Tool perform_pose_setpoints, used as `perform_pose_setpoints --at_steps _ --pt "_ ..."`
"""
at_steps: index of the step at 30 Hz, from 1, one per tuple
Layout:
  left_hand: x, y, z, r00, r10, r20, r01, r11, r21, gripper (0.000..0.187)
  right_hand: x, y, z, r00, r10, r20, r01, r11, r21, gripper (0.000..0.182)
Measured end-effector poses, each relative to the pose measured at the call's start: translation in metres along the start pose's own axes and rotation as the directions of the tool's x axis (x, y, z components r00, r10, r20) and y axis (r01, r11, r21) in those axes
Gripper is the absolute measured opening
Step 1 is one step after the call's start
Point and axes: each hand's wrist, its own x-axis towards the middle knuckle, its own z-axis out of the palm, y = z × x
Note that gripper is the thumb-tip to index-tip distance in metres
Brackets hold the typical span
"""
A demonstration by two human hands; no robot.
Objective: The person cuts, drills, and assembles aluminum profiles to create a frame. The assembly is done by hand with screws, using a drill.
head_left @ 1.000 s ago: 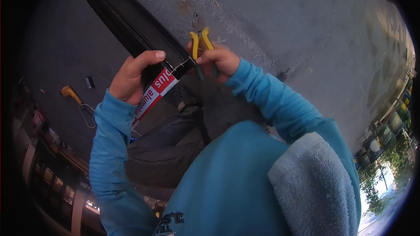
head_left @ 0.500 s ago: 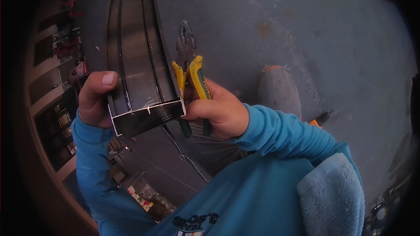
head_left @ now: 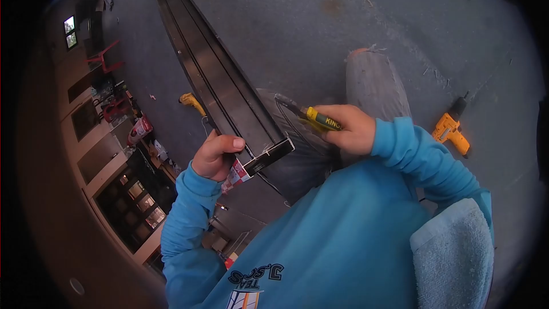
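A long dark metal channel (head_left: 220, 83) runs from the top of the view down to its open end near my body. My left hand (head_left: 216, 155) grips its left edge close to that end, thumb on top. In my right hand (head_left: 350, 129), to the right of the channel, are pliers (head_left: 323, 119) with yellow and green handles. The jaws point left toward a dark cable (head_left: 281, 102) over my leg; whether they touch it I cannot tell. Red and white printed material (head_left: 235, 176) shows under the channel's end.
An orange drill (head_left: 451, 129) lies on the floor at the right. Another yellow tool (head_left: 192, 103) is left of the channel. Beyond it stand a red chair frame (head_left: 104, 58) and assorted items along the wall. My knee (head_left: 374, 77) is above my right hand.
My right hand with the pliers has moved right, away from the channel, and the pliers now point left. The view has shifted, bringing the whole drill and the yellow tool into sight.
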Motion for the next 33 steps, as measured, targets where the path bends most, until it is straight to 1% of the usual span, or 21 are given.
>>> perform_pose_setpoints --at_steps 1,3,5,8,10,11,13,15,16,18,19,21,22,23,25,26,28,29,31,32,33 --pt "0.002 -0.001 -0.004 1.0 -0.017 0.002 0.017 1.0 0.006 0.044 -0.005 0.001 -0.002 0.998 0.03 0.05 -0.035 0.994 0.107 0.043" --pt "0.009 -0.01 -0.003 0.999 -0.018 0.034 0.021 0.997 -0.072 0.046 -0.023 0.006 0.0 0.997 0.063 0.051 -0.07 0.986 0.153 0.043" --pt "0.01 -0.014 -0.005 1.0 0.009 0.01 -0.008 0.996 -0.094 0.047 -0.037 0.018 0.005 0.999 -0.037 -0.03 0.044 0.962 0.269 0.042" --pt "0.013 -0.013 -0.007 0.997 -0.015 0.074 0.027 0.986 -0.167 0.048 -0.05 0.013 -0.001 1.0 0.002 0.018 -0.004 0.99 0.142 0.045" --pt "0.011 -0.008 0.007 0.999 -0.028 -0.031 0.019 0.966 -0.258 0.048 -0.056 0.006 -0.001 0.998 0.039 0.04 -0.041 0.998 0.054 0.046" --pt "0.013 -0.008 0.005 0.999 -0.03 -0.027 0.022 0.965 -0.261 0.048 -0.057 0.003 -0.001 0.999 -0.006 0.052 0.006 1.0 -0.014 0.048" --pt "0.015 -0.01 -0.004 0.999 -0.007 -0.034 0.004 0.996 -0.09 0.048 -0.056 -0.006 -0.003 0.996 -0.048 0.069 0.053 0.995 -0.083 0.05" --pt "0.018 -0.014 -0.01 1.0 -0.001 -0.027 -0.001 0.996 -0.087 0.051 -0.053 -0.016 -0.009 0.96 -0.001 0.278 -0.057 0.978 0.201 0.053" --pt "0.018 -0.015 -0.011 1.0 0.005 -0.025 -0.007 0.997 -0.083 0.053 -0.048 -0.019 -0.011 0.96 0.001 0.278 -0.06 0.977 0.203 0.053" --pt "0.019 -0.014 -0.003 1.0 0.013 -0.019 -0.015 0.996 -0.091 0.055 -0.035 -0.021 -0.02 0.77 0.013 0.637 -0.439 0.736 0.515 0.054" --pt "0.019 -0.014 0.0 1.0 0.024 -0.016 -0.026 0.995 -0.097 0.057 -0.03 -0.019 -0.021 0.771 0.012 0.637 -0.437 0.737 0.515 0.054" --pt "0.019 -0.014 -0.001 0.999 0.021 -0.026 -0.023 0.996 -0.09 0.058 -0.021 -0.009 -0.015 0.6 -0.132 0.789 -0.664 0.468 0.583 0.056" --pt "0.018 -0.015 -0.002 0.999 0.019 -0.033 -0.022 0.996 -0.086 0.059 -0.02 -0.006 -0.01 0.595 -0.201 0.779 -0.692 0.365 0.623 0.055" --pt "0.018 -0.016 -0.005 0.999 0.017 -0.039 -0.02 0.996 -0.086 0.059 -0.018 -0.004 -0.007 0.591 -0.204 0.78 -0.695 0.363 0.621 0.055" --pt "0.018 -0.02 -0.013 0.997 0.08 -0.002 -0.08 0.997 -0.015 0.063 -0.015 -0.001 -0.001 0.556 -0.274 0.785 -0.763 0.208 0.612 0.054" --pt "0.018 -0.02 -0.016 0.997 0.077 -0.005 -0.077 0.997 -0.015 0.063 -0.014 0.001 0.002 0.555 -0.276 0.785 -0.764 0.205 0.612 0.054" --pt "0.016 -0.02 -0.02 0.999 0.05 -0.002 -0.05 0.998 -0.028 0.064 -0.016 0.002 0.01 0.521 -0.394 0.757 -0.813 0.041 0.581 0.053" --pt "0.015 -0.019 -0.019 0.999 0.042 -0.005 -0.042 0.999 -0.028 0.064 -0.016 0.003 0.015 0.521 -0.397 0.755 -0.814 0.033 0.58 0.053" --pt "0.014 -0.018 -0.015 0.998 0.061 -0.027 -0.061 0.998 0.019 0.067 -0.016 0.003 0.023 0.535 -0.447 0.717 -0.832 -0.13 0.54 0.067" --pt "0.013 -0.018 -0.015 0.998 0.056 -0.035 -0.055 0.998 0.017 0.067 -0.018 0.003 0.028 0.566 -0.475 0.674 -0.816 -0.208 0.539 0.065" --pt "0.012 -0.018 -0.015 0.998 0.053 -0.033 -0.053 0.999 0.008 0.067 -0.018 0.0 0.03 0.563 -0.478 0.674 -0.819 -0.215 0.532 0.065"
